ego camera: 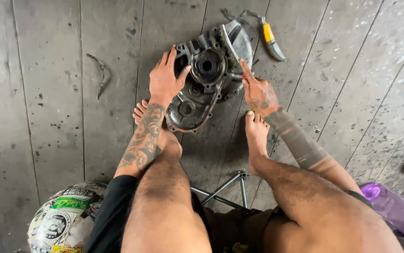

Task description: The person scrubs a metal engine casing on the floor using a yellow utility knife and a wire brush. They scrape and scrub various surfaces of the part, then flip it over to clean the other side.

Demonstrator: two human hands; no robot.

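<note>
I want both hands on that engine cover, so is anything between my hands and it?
Nothing visible. The left hand already rests on the engine cover at its left edge, and the right hand touches its right rim. The yellow-handled tool lies clear behind it.

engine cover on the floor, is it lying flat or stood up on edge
Lying flat: the engine cover rests on the wooden floor, hollow inner side up, with the left hand and right hand on its sides.
</note>
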